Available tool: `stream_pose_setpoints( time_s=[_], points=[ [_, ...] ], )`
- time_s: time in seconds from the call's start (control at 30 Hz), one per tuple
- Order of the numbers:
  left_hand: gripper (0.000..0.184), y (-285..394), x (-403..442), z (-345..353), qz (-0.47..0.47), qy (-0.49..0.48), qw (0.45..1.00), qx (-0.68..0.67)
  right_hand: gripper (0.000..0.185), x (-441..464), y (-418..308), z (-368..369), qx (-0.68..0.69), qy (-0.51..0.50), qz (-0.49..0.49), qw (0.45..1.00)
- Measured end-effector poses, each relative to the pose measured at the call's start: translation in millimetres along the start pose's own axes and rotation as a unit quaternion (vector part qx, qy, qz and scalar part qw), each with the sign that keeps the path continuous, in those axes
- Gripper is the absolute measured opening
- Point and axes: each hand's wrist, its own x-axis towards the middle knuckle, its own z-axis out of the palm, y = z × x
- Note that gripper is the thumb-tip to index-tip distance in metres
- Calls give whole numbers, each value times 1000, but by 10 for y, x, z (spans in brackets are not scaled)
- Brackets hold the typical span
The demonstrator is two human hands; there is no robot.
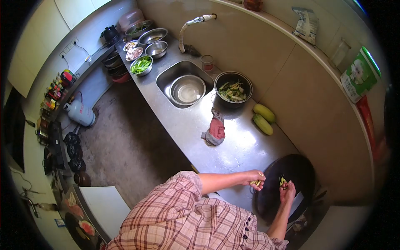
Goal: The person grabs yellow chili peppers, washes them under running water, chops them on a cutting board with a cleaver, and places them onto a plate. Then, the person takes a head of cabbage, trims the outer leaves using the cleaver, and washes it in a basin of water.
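A: Where are the yellowish-green stalks [283, 181]?
B: In both hands, clock centred on the dark round board [287, 165]. Left hand [254, 177], nine to ten: fingers curled closed around some. Right hand [287, 192], centre: fingertips pinching others. Best kept above the board, wrist clear of the apparent knife blade [297, 204], five.
A: Containers?
B: Eleven: pot [228, 76], greens inside. Ten to eleven: bowl [143, 74], cut green pieces.

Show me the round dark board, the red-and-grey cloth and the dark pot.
Round dark board [292, 170]: head view, bare part of its face.
Red-and-grey cloth [216, 127]: head view, its red middle.
Dark pot [233, 104]: head view, its outer wall.
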Motion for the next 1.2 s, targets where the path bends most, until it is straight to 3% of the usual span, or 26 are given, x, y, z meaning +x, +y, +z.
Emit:
stream_pose_setpoints(
  time_s=[0.17, 0.23, 0.27, 0.3, 0.33, 0.4, 0.47, 0.57, 0.8, 0.9, 1.03, 1.1, 1.13, 1.2],
  points=[
    [9, 68, -4, -164, 9, 26, 1000, 16, 8, 77, 68, -161, 87, -6, -38, 995],
    [4, 109, -103, -201, 45, 79, 996, -5, 3, -87, -61, 124, 54, -50, -63, 995],
    [6, 122, -66, -371, 14, 38, 998, 41, 5, -324, -299, 544, -5, 113, 8, 994],
    [14, 228, -154, -348, -10, -3, 1000, 22, 10, -162, -241, 245, -46, 50, -1, 998],
    [21, 233, -218, -190, 24, 127, 991, 33, 10, -34, -169, 99, -68, 74, -6, 995],
    [20, 275, -268, -277, 1, 81, 996, 24, 9, 46, -175, 28, -164, 96, -26, 981],
    [16, 312, -279, -216, -5, 86, 996, 38, 12, 138, -169, 11, -353, 145, -68, 922],
    [13, 280, -284, -202, -29, 124, 990, 60, 19, 85, -150, 80, -519, 103, -146, 836],
    [12, 212, -201, -58, -43, 126, 985, 115, 26, 87, 72, 333, -712, 160, -202, 653],
    [10, 141, -130, -137, -48, 115, 983, 131, 27, 66, 49, 429, -692, 172, -122, 691],
    [15, -13, -48, -145, 3, 128, 975, 182, 28, -55, -131, 693, -732, 140, -59, 664],
    [14, 35, -20, -71, -10, 154, 969, 190, 23, -47, -160, 740, -724, 159, -117, 661],
    [10, 67, 9, -49, -9, 135, 971, 196, 18, 66, -75, 587, -715, 153, -201, 652],
    [13, -98, 286, -108, 109, 160, 961, 198, 11, 222, -25, 444, -625, 75, -273, 728]
  ],
)
